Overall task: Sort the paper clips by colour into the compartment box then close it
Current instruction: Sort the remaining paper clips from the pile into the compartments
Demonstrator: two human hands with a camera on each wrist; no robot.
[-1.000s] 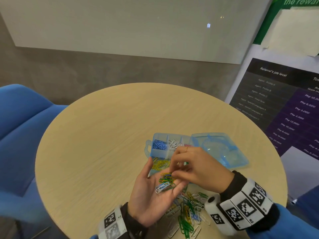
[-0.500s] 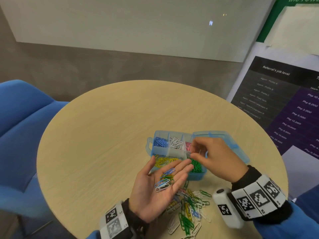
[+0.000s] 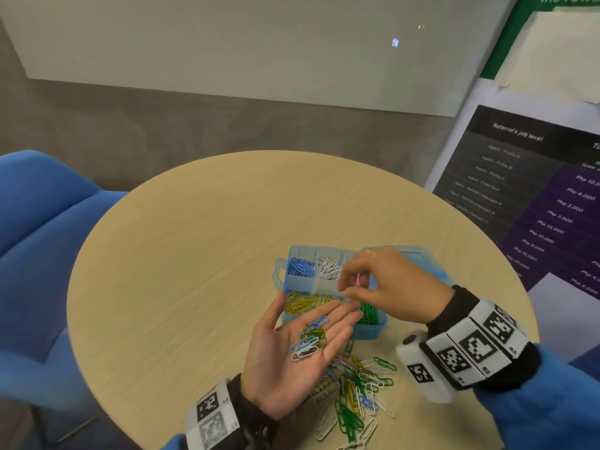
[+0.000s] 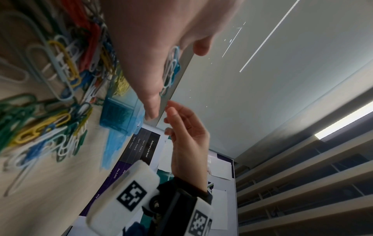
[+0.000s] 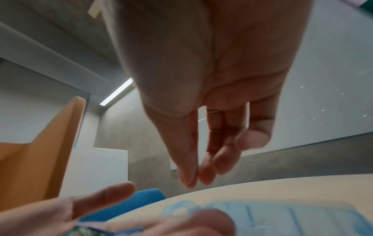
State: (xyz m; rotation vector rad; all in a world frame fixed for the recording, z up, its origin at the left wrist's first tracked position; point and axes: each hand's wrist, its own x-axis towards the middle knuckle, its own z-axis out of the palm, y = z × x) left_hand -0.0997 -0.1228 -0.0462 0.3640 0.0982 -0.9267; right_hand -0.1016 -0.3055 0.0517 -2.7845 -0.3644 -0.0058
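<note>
The table (image 3: 194, 254) is round and pale wood; on its near right part sits the box (image 3: 370, 332), lid (image 3: 418, 254) thrown open and lying flat to the right, so the long axis of box and lid together runs left to right across the person; the compartments lie just beyond both hands, blue clips (image 3: 300, 267) far left, white clips (image 3: 328, 269) next to them, yellow clips (image 3: 300, 303) near left, green clips (image 3: 368, 315) near right; a pink compartment seems to sit under the right hand, though the hand hides most of it.

Nearer the person, just this side of the box, lies the loose pile (image 3: 354, 394) of mixed clips, unsorted; much of the task is therefore still to do, and the lid not yet shut.

The left hand (image 3: 292, 358) is held palm up and flat, fingers straight, fingertips reaching over the near edge of the box; it cradles a small handful (image 3: 308, 341) of blue, white, green and yellow clips without gripping them.

The right hand (image 3: 386, 287) hangs over the middle of the box, the nearer of the two to the far row; thumb and forefinger are pinched on a pink clip (image 3: 357, 280), the other fingers loosely curled; in the right wrist view the fingertips are close together, but the clip itself cannot be made out there.

The drop, I judge, wants only a short move down into the far-right cell.
</note>
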